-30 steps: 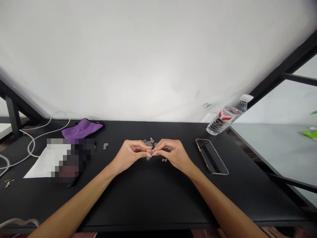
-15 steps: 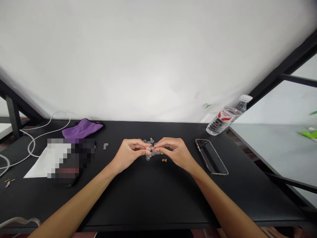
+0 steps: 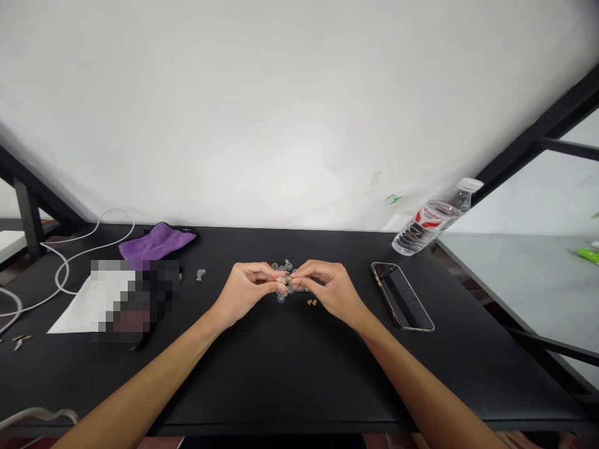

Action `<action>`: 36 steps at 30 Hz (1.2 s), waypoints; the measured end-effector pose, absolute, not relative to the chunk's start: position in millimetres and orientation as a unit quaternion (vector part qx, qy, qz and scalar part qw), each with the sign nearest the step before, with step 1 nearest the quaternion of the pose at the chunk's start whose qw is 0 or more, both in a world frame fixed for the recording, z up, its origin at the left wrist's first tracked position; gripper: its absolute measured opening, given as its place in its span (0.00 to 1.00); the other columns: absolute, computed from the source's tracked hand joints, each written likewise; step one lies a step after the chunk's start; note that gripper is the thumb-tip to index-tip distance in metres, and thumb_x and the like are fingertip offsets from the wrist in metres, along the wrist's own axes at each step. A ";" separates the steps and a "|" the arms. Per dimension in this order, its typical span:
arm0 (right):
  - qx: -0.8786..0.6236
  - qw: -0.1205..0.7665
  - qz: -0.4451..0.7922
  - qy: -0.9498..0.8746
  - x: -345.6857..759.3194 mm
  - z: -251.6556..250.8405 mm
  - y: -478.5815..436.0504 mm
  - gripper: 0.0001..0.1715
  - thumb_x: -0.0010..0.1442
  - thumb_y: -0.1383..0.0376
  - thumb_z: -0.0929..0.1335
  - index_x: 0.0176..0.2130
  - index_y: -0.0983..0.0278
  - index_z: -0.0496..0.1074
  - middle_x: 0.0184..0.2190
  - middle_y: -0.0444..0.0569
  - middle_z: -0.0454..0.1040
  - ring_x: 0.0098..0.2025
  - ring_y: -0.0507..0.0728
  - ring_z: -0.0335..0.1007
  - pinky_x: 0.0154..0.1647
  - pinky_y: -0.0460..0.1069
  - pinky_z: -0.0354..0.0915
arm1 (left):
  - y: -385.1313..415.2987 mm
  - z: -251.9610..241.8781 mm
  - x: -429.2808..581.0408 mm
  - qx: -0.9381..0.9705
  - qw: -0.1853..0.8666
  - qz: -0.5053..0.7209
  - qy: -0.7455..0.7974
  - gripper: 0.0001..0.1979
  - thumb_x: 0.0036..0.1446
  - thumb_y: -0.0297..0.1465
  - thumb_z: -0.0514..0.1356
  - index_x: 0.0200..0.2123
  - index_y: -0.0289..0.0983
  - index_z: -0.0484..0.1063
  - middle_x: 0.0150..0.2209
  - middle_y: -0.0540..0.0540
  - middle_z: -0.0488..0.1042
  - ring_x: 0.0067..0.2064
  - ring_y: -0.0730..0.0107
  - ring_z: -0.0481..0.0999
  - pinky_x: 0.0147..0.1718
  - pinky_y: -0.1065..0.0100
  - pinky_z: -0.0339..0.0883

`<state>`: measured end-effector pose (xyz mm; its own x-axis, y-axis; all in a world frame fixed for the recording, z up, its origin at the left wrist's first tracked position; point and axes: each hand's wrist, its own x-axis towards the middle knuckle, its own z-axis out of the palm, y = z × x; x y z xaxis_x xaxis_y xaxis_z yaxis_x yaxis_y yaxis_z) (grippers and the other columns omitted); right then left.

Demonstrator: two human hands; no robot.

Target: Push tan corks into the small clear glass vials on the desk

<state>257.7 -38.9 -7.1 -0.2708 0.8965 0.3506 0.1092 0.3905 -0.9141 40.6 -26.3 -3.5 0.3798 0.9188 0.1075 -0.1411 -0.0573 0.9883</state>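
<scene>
At the middle of the black table [image 3: 281, 362], my left hand [image 3: 241, 290] pinches a small clear plastic piece [image 3: 282, 280] with a round end. Close against it, my right hand [image 3: 334, 287] has thumb and forefinger pinched on a tiny yellowish-brown piece [image 3: 291, 279], mostly hidden by the fingertips. Beneath and around the fingers lies a cluster of similar clear round-headed pieces [image 3: 281, 298]. Two little tan pieces [image 3: 312, 302] rest just below my right fingers. Another clear piece [image 3: 200, 274] lies apart, left of my left hand.
A phone [image 3: 402, 296] lies to the right, with a water bottle [image 3: 428, 221] behind it. On the left are a purple cloth [image 3: 159, 242], white paper [image 3: 82, 305], a blurred-out dark item [image 3: 140, 312], a white cable [image 3: 60, 268] and small metallic bits [image 3: 19, 340].
The whole view has shifted very slightly. Both hands keep their pinch at nearly the same spot, and the pieces on the table have not visibly moved.
</scene>
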 end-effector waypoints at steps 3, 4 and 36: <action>-0.366 0.487 0.487 -0.626 253.4 -11.5 -38.1 0.09 0.63 0.59 0.75 0.35 0.63 0.81 0.30 0.48 0.80 0.33 0.55 0.79 0.36 0.50 0.74 | -26.5 -3.2 41.3 0.585 0.579 0.463 0.329 0.07 0.49 0.30 0.76 0.31 0.34 0.83 0.32 0.46 0.81 0.35 0.65 0.83 0.40 0.66 0.78; -0.367 0.488 0.501 -0.613 252.0 -12.3 -37.9 0.11 0.62 0.59 0.75 0.34 0.64 0.80 0.29 0.48 0.80 0.32 0.55 0.78 0.36 0.50 0.74 | -26.4 -3.1 41.5 0.591 0.569 0.467 0.329 0.07 0.48 0.30 0.76 0.30 0.34 0.83 0.32 0.46 0.80 0.35 0.65 0.82 0.39 0.66 0.78; -0.485 0.339 0.359 -0.721 295.3 0.7 -21.2 0.17 0.67 0.53 0.68 0.39 0.64 0.77 0.31 0.46 0.76 0.32 0.54 0.69 0.36 0.49 0.66 | 8.2 -10.6 -1.2 0.829 0.351 0.231 0.370 0.11 0.56 0.38 0.71 0.40 0.39 0.81 0.34 0.48 0.78 0.36 0.67 0.75 0.36 0.68 0.65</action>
